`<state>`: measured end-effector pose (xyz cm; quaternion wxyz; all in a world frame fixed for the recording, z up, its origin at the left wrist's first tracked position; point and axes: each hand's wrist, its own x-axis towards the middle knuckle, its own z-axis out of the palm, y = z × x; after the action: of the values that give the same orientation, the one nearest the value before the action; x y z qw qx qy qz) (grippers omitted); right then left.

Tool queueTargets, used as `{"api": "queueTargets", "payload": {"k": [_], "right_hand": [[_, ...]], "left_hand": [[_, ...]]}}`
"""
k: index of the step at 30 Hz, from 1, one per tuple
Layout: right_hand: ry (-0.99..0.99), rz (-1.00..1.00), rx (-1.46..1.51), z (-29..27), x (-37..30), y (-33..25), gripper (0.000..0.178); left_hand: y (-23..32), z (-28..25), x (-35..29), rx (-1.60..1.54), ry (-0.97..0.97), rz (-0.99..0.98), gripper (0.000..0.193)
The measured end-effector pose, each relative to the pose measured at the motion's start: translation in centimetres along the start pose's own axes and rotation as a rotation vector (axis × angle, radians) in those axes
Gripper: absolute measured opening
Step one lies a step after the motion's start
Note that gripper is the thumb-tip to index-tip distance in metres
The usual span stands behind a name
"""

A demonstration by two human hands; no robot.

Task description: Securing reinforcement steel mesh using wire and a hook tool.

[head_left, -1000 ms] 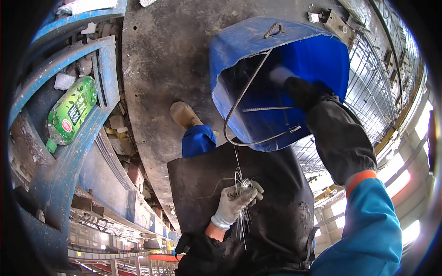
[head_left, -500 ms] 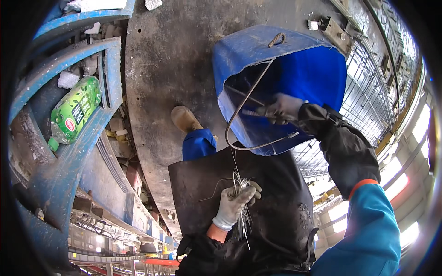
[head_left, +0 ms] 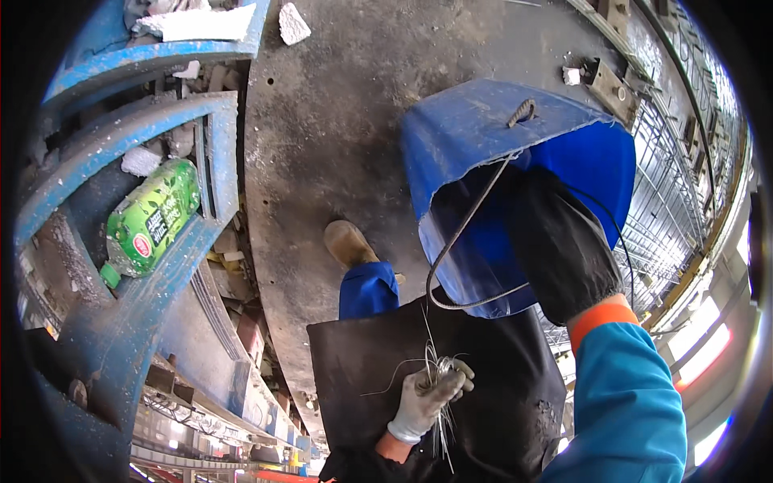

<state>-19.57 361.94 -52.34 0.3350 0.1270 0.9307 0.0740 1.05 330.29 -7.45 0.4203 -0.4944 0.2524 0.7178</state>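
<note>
My left hand [head_left: 427, 402], in a pale work glove, is closed around a bundle of thin metal wires [head_left: 444, 435]. The loose wire ends fan out above and below the fist, in front of a black apron [head_left: 354, 354]. A cut-open blue plastic container [head_left: 451, 129] lies on its side ahead and to the right, with a rope handle [head_left: 475, 217] looping across its mouth. My right arm, in a black sleeve cover [head_left: 564, 258] over a teal sleeve, reaches into this container. The right hand itself is hidden inside, so its fingers and anything in them do not show.
At left, a blue steel frame [head_left: 161, 121] holds a green plastic bottle [head_left: 157, 217] and white foam-like chunks [head_left: 141, 161]. My boot [head_left: 350, 243] rests on the dark metal surface [head_left: 322, 145]. Wire mesh [head_left: 672, 185] and a steel bracket [head_left: 610, 88] are at right.
My right hand has gone from the container's mouth deeper inside, out of sight. The left hand still grips the wires. The whole view has shifted, so things sit lower and further right.
</note>
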Motion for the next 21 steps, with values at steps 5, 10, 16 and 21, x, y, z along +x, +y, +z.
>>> {"api": "queueTargets", "payload": {"k": [5,10,16,21], "right_hand": [[-0.034,-0.212,0.108,-3.8,-3.7,-0.7,0.032],[-0.481,0.093,0.937,-15.8,-12.8,1.7,0.025],[-0.682,0.236,1.489,-36.0,-30.3,4.5,0.016],[-0.787,-0.17,1.632,-49.9,-46.1,4.2,0.016]], "left_hand": [[-0.1,0.1,-0.1,-0.081,-0.006,0.047,0.026],[-1.1,-0.5,-3.0,-0.074,0.002,0.229,0.022],[3.7,6.1,-12.7,0.0,0.035,0.407,0.021],[2.2,11.2,-22.0,-0.009,0.072,0.573,0.023]]}}
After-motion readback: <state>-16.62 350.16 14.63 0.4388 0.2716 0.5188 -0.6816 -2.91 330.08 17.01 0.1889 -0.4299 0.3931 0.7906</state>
